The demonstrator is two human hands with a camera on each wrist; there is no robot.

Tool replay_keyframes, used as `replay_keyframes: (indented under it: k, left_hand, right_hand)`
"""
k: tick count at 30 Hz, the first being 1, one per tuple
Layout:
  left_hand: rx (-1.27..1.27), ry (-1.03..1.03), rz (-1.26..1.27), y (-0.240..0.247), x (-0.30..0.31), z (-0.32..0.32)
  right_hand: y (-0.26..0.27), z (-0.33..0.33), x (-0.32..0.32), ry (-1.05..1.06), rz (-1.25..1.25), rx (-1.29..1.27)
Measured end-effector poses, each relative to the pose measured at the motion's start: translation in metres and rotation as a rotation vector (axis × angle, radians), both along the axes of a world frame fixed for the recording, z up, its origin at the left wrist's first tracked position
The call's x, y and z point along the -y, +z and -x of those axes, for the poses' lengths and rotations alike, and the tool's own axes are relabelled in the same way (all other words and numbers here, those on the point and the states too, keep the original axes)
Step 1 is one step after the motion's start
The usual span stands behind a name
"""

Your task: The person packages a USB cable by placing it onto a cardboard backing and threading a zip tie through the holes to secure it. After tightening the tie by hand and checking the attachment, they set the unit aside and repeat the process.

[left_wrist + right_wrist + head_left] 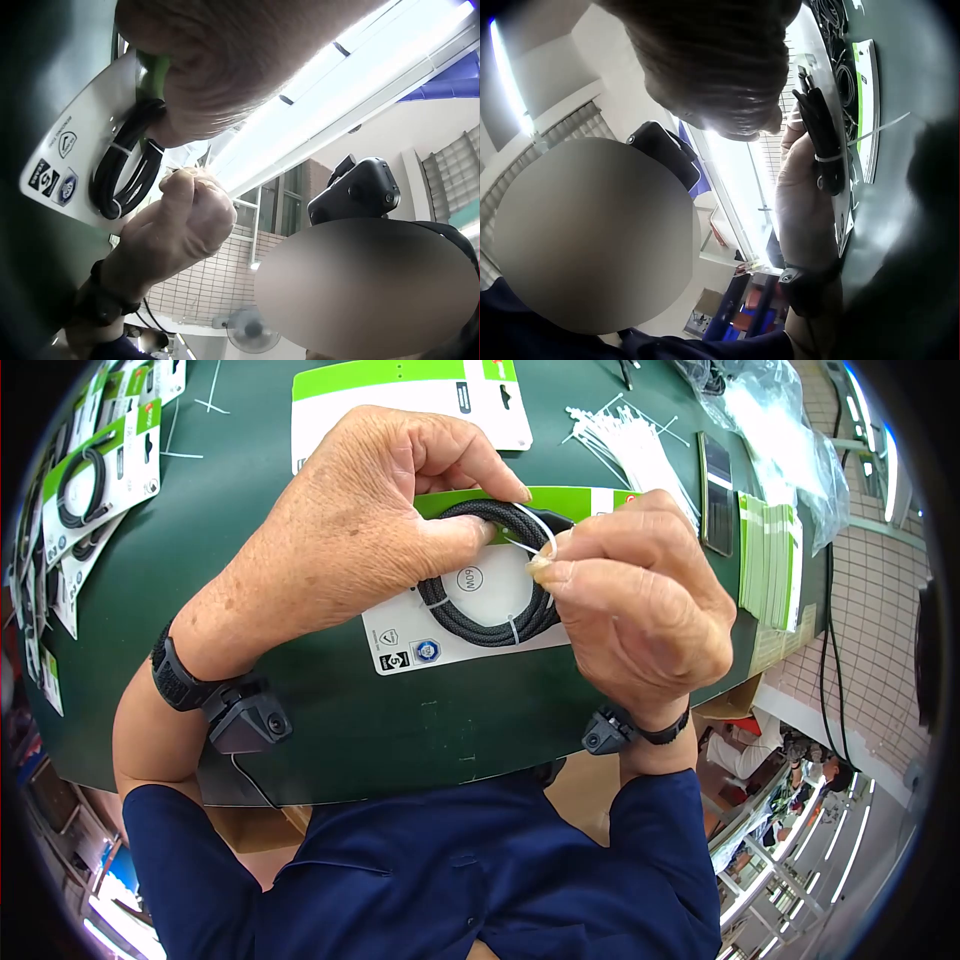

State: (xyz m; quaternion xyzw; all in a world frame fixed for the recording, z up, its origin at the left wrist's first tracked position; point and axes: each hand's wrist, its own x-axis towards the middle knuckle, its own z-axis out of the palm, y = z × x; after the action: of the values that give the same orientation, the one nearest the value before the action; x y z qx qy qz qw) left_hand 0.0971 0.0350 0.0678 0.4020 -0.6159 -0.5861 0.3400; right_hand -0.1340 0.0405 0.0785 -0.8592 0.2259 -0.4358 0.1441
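A coil of black braided cable (468, 626) lies against a white and green packaging card (372, 622) in the middle of the head view. My left hand (345, 525) grips the coil at its upper left, thumb across it and forefinger arched over the top. The right hand (655, 595) pinches a thin white cable tie (546, 530) at the coil's upper right, between thumb and forefinger. Two other white ties loop round the coil's lower part. In the right wrist view, a tie's tail (885, 129) sticks out behind the card.
Carded cables (90, 485) pile up at the left of the green table (400, 735). Behind my hands lies another card (390, 390). A heap of white cable ties (630, 450), a phone (716, 495), a stack of cards (768, 560) and clear plastic bags (770, 430) are at the right.
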Motion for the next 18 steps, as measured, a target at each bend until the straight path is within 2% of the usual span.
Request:
replay_keyframes:
  k: [4,18]
  left_hand:
    - [0.003,0.006,0.033,0.0021,0.0001,-0.0021]
    - [0.012,0.001,0.015,0.0028,-0.0008,-0.0022]
  right_hand:
    - [0.0031,-0.0021,-0.0025,-0.013,0.084,-0.037]
    - [-0.0005,-0.0036,-0.0026,-0.019,0.047,-0.018]
